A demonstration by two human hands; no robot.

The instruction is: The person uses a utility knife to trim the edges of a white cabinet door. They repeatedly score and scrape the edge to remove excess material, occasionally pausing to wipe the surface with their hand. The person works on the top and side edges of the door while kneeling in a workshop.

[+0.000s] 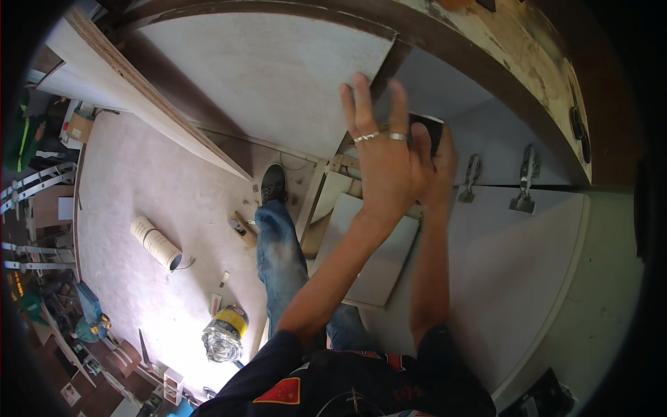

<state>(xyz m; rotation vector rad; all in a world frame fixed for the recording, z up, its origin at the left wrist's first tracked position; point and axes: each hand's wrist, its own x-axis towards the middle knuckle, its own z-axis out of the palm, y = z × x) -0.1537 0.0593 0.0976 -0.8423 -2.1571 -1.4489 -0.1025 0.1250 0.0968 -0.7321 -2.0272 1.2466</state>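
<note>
My left hand [384, 156] is raised in front of the cabinet with its fingers stretched and spread. Two rings show on it, and its fingertips overlap the edge of a pale panel [278, 69]. Close behind and partly covered by it, my right hand [442, 163] is closed around a flat black piece with a thin light edge [429, 129]; what it is exactly cannot be made out. Right of my hands, two metal cabinet hinges [470, 178] [525, 182] are fixed to an open pale door [517, 257].
A white board [368, 257] lies below my forearms. Another door [156, 104] stands open at the left. On the floor are a paper roll [156, 243], a hand plane [241, 229] and a yellow-banded can wrapped in foil [226, 333]. Ladders [38, 186] and tools line the far left.
</note>
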